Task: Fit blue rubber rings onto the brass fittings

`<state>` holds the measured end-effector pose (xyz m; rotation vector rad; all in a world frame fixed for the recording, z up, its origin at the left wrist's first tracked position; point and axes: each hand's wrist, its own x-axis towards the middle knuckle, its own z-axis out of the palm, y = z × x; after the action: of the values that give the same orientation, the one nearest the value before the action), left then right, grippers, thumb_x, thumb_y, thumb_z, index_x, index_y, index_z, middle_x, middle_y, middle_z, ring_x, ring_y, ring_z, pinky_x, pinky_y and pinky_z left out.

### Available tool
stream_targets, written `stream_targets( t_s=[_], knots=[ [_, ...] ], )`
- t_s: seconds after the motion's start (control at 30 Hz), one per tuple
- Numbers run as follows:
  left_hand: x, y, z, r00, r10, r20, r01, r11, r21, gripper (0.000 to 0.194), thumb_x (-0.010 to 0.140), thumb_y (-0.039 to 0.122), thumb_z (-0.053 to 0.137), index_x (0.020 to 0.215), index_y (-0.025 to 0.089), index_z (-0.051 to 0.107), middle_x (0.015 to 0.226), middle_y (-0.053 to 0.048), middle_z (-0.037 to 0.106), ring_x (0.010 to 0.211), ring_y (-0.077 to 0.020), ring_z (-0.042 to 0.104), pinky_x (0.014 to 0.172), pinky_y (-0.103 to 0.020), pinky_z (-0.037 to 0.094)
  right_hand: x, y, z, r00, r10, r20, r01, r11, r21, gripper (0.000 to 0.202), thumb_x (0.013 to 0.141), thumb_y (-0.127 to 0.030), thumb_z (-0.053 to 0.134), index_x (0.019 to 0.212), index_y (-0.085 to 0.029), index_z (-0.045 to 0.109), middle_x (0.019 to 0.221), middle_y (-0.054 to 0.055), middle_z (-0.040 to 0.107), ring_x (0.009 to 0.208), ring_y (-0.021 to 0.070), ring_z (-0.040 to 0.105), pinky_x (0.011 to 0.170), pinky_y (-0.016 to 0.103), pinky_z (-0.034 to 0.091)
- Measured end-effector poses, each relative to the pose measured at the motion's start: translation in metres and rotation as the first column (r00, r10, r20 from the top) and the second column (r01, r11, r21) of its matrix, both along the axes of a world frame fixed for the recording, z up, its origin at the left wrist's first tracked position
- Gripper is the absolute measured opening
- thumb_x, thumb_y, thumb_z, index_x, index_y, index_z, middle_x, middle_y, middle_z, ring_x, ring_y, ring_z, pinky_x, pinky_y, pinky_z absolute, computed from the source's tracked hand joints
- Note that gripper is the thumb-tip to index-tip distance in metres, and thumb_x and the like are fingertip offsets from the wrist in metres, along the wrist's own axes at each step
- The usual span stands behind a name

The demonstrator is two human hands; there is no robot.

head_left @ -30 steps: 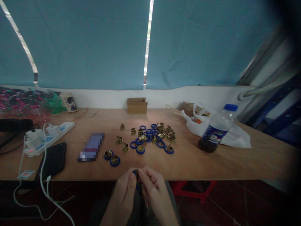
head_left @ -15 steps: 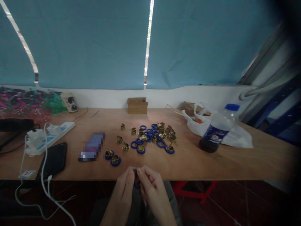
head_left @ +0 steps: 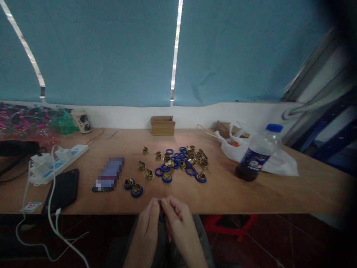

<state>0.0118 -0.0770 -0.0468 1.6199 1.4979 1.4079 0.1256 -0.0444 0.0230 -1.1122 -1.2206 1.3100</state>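
Note:
My left hand (head_left: 147, 223) and my right hand (head_left: 179, 219) meet in front of the table's near edge, above my lap. Both are closed, thumbs and fingers pinching a small blue ring (head_left: 160, 217) between them. Fingers cover most of it, and a dark or metal part at its top is too hidden to make out. Beyond my hands, two brass-coloured metal clips (head_left: 136, 189) sit on blue rings at the near left of the group. More loose blue rings (head_left: 191, 171) and brass clips (head_left: 149, 174) lie scattered across the middle of the wooden table.
A phone (head_left: 109, 174), a black tablet-like device (head_left: 64, 189) and a power strip (head_left: 60, 163) with white cables lie left. At the back stands a small cardboard box (head_left: 163, 128). On the right are a cola bottle (head_left: 258, 154) and a white plastic bag (head_left: 284, 162). A red stool (head_left: 238, 230) stands below.
My hands stay together at nearly the same place, with a slight shift of the fingers around the ring. Less of the ring shows now. The things on the table have not moved.

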Motion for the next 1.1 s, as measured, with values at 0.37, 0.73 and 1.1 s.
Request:
stream_targets(
  t_s=[0.37,0.73,1.1],
  knots=[
    [0.004,-0.002,0.005,0.998,0.063,0.009,-0.063,0.997,0.038,0.039,0.088,0.013,0.051,0.124,0.022,0.064,0.136,-0.009,0.063,0.129,-0.026,0.054,0.113,-0.042,0.037,-0.004,-0.001,0.001,0.997,-0.037,0.066,0.03,0.994,0.105,0.041,0.093,-0.047,0.05,0.063,-0.02,0.044,0.06,-0.005,0.037,0.057,0.0117,0.034,0.052,0.024,0.026],
    [0.005,0.01,0.064,0.952,-0.105,0.289,0.173,0.96,-0.218,0.041,0.1,0.042,0.036,0.127,0.022,0.06,0.137,-0.006,0.061,0.132,-0.0231,0.051,0.113,-0.04,0.038,0.018,-0.011,0.02,0.993,-0.119,-0.027,0.121,0.986,0.117,0.026,0.088,-0.045,0.058,0.078,-0.021,0.053,0.058,-0.008,0.035,0.051,0.0108,0.03,0.048,0.022,0.025],
    [0.005,0.013,0.064,0.872,-0.312,0.377,0.31,0.948,0.068,0.034,0.094,0.028,0.055,0.128,0.026,0.056,0.128,-0.006,0.064,0.12,-0.0206,0.059,0.102,-0.029,0.047,0.017,-0.025,0.027,0.973,-0.188,0.132,0.132,0.928,0.348,0.017,0.092,-0.035,0.055,0.087,-0.02,0.061,0.056,-0.006,0.039,0.05,0.0127,0.04,0.051,0.025,0.031]
  ],
)
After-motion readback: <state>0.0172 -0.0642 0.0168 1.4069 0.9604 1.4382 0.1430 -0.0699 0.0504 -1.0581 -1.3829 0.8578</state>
